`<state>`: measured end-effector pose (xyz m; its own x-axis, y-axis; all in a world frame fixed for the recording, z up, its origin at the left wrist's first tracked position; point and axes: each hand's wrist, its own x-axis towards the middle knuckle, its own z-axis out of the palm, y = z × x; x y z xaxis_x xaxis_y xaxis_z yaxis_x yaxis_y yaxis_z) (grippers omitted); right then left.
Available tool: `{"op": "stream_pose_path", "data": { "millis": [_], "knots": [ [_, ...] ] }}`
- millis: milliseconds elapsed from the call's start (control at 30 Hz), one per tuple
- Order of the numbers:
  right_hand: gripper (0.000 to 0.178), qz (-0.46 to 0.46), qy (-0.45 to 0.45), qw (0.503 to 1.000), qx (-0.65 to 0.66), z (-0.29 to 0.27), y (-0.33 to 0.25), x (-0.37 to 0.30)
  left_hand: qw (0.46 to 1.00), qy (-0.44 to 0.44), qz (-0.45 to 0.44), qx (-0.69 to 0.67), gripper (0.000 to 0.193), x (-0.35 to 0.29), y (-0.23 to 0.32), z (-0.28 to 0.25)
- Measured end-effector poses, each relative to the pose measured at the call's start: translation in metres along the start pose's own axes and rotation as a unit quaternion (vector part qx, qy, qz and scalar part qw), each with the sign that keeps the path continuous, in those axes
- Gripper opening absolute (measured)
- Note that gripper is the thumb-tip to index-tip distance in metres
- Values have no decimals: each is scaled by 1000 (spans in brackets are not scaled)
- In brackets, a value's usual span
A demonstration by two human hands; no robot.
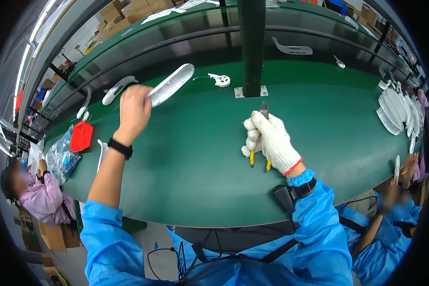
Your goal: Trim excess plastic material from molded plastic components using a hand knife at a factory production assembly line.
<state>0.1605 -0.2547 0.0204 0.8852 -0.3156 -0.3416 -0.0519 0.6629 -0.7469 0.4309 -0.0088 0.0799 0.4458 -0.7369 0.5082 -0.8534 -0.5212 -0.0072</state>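
Note:
My bare left hand (134,110) is closed on one end of a long, curved white plastic shell (174,85), raised over the left part of the green table. The shell's hollow side shows and its free end points away to the right. My right hand (276,143), in a white knitted glove, grips a pair of nippers (264,108). Their grey jaws point away from me, and the yellow handles stick out below the fingers. Beyond the hands lies a small white wheel-shaped part (221,80) with a thin wire.
A green post (251,47) is bolted to the table. At left are a red bin (81,137), a clear plastic bag (62,159) and another white shell (119,90). Stacked white parts (391,112) stand at right. Co-workers sit at both sides.

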Motion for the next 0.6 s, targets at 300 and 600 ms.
{"op": "stream_pose_path", "data": {
  "millis": [300,600],
  "knots": [
    [29,9,0,1000,-18,7,-3,3,976,-143,-148,-69,41,37,-21,111],
    [27,11,8,1000,7,5,0,6,957,-36,-286,-16,25,29,-89,64]
  ]
}}
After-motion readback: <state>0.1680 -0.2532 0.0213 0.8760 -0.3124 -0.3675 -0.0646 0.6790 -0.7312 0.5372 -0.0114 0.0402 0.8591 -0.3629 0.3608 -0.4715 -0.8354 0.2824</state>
